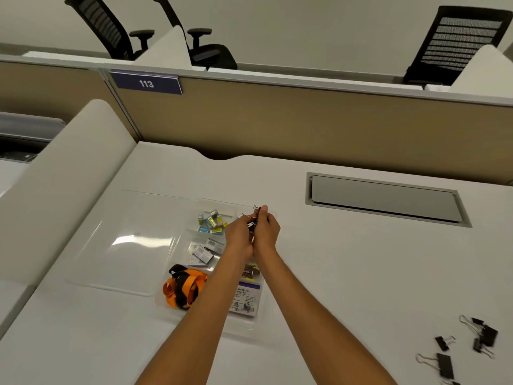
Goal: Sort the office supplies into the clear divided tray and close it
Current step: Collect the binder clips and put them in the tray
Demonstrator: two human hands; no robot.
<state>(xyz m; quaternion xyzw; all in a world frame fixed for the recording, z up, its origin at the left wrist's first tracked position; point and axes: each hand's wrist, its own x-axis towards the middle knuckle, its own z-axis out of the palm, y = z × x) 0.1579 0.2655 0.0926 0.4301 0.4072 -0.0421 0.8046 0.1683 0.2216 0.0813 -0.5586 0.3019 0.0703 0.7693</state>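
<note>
The clear divided tray (pixel 180 240) lies on the white desk with its lid (pixel 130 240) swung open to the left. Its compartments hold small coloured boxes (pixel 211 222), grey staple boxes (pixel 204 252), an orange lanyard (pixel 184 287) and a card (pixel 245 300). My left hand (pixel 239 234) and my right hand (pixel 267 230) meet above the tray's far right compartment, both pinching black binder clips (pixel 252 219) whose wire handles stick up. Several more black binder clips (pixel 481 334) lie loose at the desk's near right.
A grey cable hatch (pixel 385 198) is set into the desk at the far right. A tan partition (pixel 305 118) with a "113" label (pixel 146 83) backs the desk. A padded white divider (pixel 63 184) bounds the left. Office chairs stand beyond the partition.
</note>
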